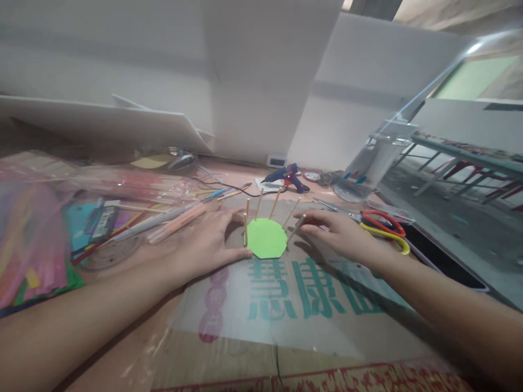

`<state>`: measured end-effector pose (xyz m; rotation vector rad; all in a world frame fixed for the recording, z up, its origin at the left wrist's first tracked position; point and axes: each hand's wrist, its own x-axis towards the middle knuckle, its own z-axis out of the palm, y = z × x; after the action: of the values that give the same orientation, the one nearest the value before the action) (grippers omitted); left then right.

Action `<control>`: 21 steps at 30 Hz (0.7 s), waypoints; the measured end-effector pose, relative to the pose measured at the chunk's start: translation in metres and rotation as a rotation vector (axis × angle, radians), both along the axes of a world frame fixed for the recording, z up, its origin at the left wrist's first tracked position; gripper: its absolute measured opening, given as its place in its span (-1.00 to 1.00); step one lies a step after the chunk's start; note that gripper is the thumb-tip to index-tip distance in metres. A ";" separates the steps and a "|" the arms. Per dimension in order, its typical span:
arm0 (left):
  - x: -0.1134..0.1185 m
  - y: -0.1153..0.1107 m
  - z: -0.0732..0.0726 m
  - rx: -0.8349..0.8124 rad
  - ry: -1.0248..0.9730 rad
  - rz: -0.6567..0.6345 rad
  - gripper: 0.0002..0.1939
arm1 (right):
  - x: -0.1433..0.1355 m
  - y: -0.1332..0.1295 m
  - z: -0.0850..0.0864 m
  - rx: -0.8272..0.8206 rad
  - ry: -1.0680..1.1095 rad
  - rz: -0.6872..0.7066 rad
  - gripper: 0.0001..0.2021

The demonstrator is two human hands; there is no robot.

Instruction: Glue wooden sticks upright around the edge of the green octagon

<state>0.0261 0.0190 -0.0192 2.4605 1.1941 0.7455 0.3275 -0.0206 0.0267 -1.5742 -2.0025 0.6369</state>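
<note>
A bright green, many-sided base (267, 238) lies on a clear plastic sheet, with several thin wooden sticks (274, 203) standing up around its edge. My left hand (206, 234) curves around the base's left side, its thumb at the front left edge and its fingers behind a stick. On the right, my right hand (333, 231) pinches a greyish stick (296, 228) between thumb and fingertips. This stick leans outward at the base's right edge. Whether its lower end touches the base I cannot tell.
A blue glue gun (286, 175) with a red light stands behind the base. Scissors (382, 228) and a dark phone-like slab (441, 256) lie right, near a clear plastic cup (371, 169). Bagged coloured strips (36, 239) and pens (223, 191) lie left. White boards (261, 81) rise behind.
</note>
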 end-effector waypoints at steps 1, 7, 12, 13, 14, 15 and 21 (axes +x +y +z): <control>0.000 0.000 0.000 -0.005 0.005 0.007 -0.11 | -0.001 0.004 0.000 -0.025 0.006 0.016 -0.76; -0.001 0.002 -0.003 -0.026 0.045 -0.006 -0.03 | -0.015 0.025 -0.012 -0.068 0.123 0.072 -0.80; -0.005 0.006 -0.008 0.004 0.032 -0.061 -0.02 | -0.022 0.020 -0.019 -0.039 0.163 0.023 -0.80; -0.006 0.006 -0.008 0.004 0.043 -0.061 0.00 | -0.022 0.018 -0.020 -0.031 0.163 0.017 -0.81; -0.006 0.007 -0.008 0.006 0.052 -0.056 0.00 | -0.022 0.017 -0.022 -0.025 0.163 0.015 -0.82; -0.007 0.007 -0.008 0.009 0.059 -0.050 -0.03 | -0.021 0.016 -0.023 -0.020 0.162 0.014 -0.83; -0.007 0.005 -0.002 0.018 0.062 -0.090 -0.43 | -0.018 0.015 -0.025 0.000 0.185 0.066 -0.83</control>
<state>0.0188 0.0241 -0.0208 2.5501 1.0936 0.6625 0.3091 -0.0060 0.0013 -1.3999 -1.9226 0.7781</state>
